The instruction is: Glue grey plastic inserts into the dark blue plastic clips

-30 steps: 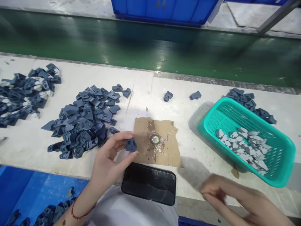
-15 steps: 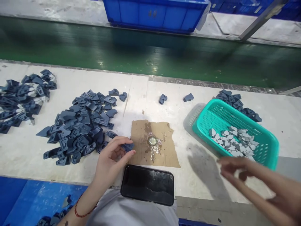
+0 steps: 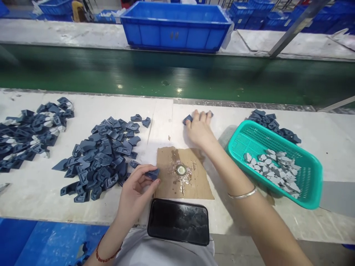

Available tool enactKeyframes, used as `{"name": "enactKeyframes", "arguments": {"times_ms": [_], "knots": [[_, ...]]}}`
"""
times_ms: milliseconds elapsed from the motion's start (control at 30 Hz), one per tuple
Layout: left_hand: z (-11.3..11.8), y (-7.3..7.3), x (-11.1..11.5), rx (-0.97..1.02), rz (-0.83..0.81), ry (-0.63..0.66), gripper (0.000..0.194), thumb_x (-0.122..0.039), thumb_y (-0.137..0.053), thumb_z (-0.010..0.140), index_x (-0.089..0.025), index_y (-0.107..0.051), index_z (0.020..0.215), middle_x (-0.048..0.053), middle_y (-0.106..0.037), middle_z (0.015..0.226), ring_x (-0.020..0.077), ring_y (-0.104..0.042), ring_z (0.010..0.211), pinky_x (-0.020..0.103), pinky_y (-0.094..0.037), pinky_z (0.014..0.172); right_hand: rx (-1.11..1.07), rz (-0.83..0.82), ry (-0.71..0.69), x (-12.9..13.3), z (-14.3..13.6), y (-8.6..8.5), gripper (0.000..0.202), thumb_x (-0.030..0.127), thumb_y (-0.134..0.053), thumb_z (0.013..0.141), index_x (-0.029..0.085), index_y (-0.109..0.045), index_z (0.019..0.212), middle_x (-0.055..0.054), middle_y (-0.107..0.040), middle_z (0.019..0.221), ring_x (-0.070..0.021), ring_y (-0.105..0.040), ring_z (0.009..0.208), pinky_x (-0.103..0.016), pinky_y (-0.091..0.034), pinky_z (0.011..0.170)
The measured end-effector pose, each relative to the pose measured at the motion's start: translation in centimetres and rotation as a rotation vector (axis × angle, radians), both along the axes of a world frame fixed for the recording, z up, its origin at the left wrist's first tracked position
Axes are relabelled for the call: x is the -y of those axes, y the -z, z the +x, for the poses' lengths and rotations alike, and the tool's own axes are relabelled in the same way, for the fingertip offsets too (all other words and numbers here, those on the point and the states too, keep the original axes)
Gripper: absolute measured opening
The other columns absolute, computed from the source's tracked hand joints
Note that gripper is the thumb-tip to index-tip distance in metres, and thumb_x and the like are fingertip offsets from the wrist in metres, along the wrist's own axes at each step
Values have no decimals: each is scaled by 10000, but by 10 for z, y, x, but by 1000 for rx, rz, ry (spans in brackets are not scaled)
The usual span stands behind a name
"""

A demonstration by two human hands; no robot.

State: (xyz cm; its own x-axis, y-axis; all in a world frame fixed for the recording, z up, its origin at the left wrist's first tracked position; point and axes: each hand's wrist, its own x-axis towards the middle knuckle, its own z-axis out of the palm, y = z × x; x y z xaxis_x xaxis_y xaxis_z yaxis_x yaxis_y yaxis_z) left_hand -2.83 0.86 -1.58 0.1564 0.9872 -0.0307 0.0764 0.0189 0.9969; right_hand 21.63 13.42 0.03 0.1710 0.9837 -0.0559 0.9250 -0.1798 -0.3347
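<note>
My left hand (image 3: 138,184) is closed on a dark blue plastic piece (image 3: 152,173), pinched between thumb and fingers beside the left edge of a cardboard sheet (image 3: 163,184). Beyond the cardboard, my right hand (image 3: 200,129) reaches out with its fingers spread low over the white table. By its thumb lies a dark blue piece (image 3: 187,119); another shows partly past its fingertips. Whether the fingers touch them I cannot tell. A small round dish (image 3: 181,170) sits on the cardboard amid wet, shiny spots. Left of it is a heap of dark blue pieces (image 3: 102,151).
A green basket (image 3: 316,184) holds small grey pieces (image 3: 277,170); more dark blue pieces (image 3: 271,123) lie behind it. A black phone (image 3: 179,221) rests at the table's front edge. Another mixed heap (image 3: 36,129) is far left. Past the green strip stands a blue crate (image 3: 172,35).
My right hand has swung from near the basket's front across to the two loose pieces behind the cardboard. My left hand keeps its piece. The view has tilted up slightly.
</note>
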Motion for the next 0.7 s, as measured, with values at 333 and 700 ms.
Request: {"name": "enactKeyframes", "arguments": {"times_ms": [333, 700], "knots": [[0, -1, -1, 19, -46, -55, 238, -257, -829, 834, -238, -777, 1066, 39, -679, 1126, 95, -721, 778, 184, -626, 786, -367, 88, -334, 20, -31, -38, 539, 262, -440, 1017, 190, -483, 1550, -78, -485, 1626, -184, -453, 1498, -355, -373, 1256], [4, -10, -1, 129, -184, -76, 271, -338, -848, 847, -202, -674, 1004, 57, -810, 1069, 178, -816, 840, 238, -663, 815, -111, 71, 255, 176, 106, -40, 347, 509, -502, 956, 260, -743, 960, -97, -763, 881, -274, -692, 666, -367, -462, 520]]}}
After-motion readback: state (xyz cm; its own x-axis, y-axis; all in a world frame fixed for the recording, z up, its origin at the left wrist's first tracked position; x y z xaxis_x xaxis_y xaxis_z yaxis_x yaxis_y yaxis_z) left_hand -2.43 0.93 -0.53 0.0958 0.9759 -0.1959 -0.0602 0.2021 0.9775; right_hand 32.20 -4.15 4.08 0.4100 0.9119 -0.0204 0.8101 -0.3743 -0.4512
